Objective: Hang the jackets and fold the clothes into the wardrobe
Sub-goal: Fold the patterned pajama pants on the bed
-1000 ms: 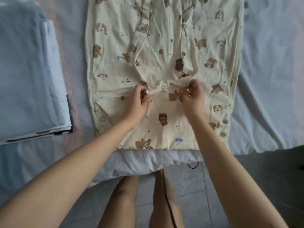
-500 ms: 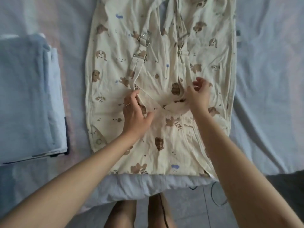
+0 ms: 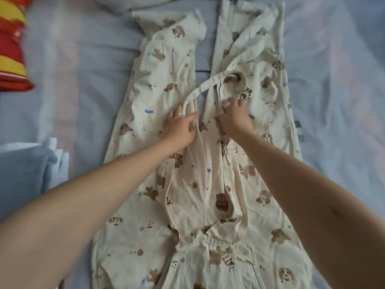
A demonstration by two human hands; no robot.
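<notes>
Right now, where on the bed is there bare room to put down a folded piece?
Bare sheet lies right of the overalls. Another patch lies left of them, between the red-and-yellow cloth and the folded blue stack. The middle is crowded: left hand and right hand hold the straps.

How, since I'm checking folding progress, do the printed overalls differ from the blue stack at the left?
The overalls are cream with brown animal prints; the folded blue stack is plain light blue. The overalls lie spread out and wrinkled; the folded blue stack is folded flat. The left hand and right hand grip the overalls' strap; nothing touches the folded blue stack. Both rest on the pale bedsheet.
</notes>
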